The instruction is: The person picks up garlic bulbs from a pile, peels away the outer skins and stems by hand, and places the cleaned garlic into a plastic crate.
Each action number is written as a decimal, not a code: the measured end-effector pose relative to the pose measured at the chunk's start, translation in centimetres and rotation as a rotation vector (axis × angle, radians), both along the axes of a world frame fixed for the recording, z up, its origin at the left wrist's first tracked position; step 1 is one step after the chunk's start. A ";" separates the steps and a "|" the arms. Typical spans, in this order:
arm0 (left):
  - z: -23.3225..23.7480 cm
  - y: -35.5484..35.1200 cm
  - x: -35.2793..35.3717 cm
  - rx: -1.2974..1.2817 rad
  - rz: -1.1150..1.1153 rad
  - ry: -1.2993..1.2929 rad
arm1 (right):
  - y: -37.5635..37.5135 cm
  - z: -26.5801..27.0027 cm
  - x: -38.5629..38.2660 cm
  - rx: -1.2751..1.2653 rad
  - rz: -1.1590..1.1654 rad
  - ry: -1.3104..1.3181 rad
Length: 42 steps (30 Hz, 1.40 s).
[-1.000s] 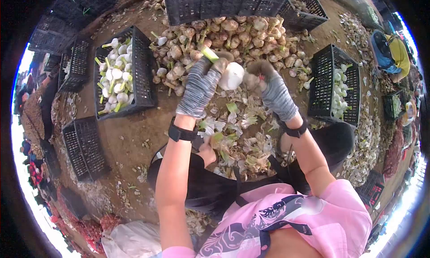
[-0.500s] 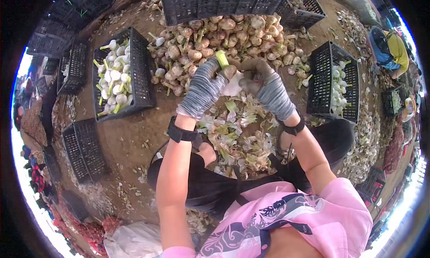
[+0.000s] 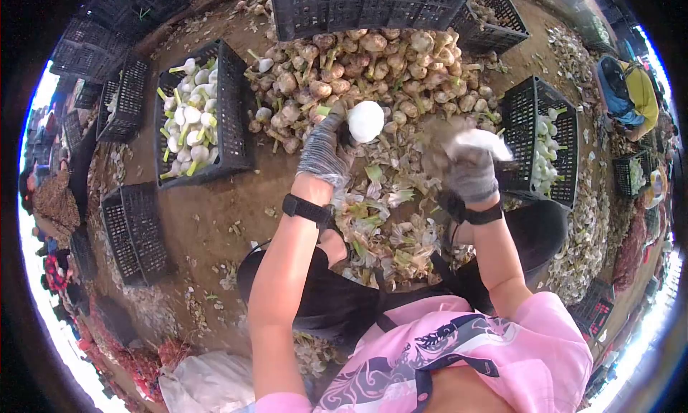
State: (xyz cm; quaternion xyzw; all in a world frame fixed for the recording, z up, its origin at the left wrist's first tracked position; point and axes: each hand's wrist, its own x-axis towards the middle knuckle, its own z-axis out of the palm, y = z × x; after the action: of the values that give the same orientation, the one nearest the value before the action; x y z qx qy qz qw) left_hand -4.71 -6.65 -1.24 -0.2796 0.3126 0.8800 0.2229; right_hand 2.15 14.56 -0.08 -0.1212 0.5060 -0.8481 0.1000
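Two gloved hands up over the peelings (image 3: 387, 219). Left hand (image 3: 324, 151): fingers clamped round a peeled white bulb (image 3: 365, 121), held just before the garlic pile (image 3: 373, 58). Right hand (image 3: 469, 171): blurred, fingers seemingly pinched on a white skin (image 3: 479, 139), near the right crate (image 3: 513, 126). More peeled bulbs in the left crate (image 3: 233, 112), well apart.

I can read no text, label, brand, number or sign anywhere in this view. The dark print on the near pink shirt (image 3: 459, 341) is swirls, not letters I can make out. The striped glove on the left hand (image 3: 326, 146) and the black crate (image 3: 233, 116) far left carry nothing legible.
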 end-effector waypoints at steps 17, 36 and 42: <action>3.8 -16.9 -4.6 -0.392 0.938 0.171 | 0.4 -24.2 -3.6 1.495 0.484 -0.074; 2.0 -5.8 -2.8 -0.198 0.364 0.137 | -5.0 -32.2 -6.8 1.591 -0.436 -0.444; -0.6 -2.9 -1.0 -0.425 0.059 0.253 | -1.6 -23.0 -7.3 0.908 -0.457 -0.160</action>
State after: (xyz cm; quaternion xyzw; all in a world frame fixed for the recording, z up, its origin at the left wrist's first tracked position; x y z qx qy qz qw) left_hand -5.74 -9.50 -1.89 -0.2168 0.5078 0.8286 0.0927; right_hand -5.19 12.92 -23.10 0.1136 0.8275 -0.5498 -0.0071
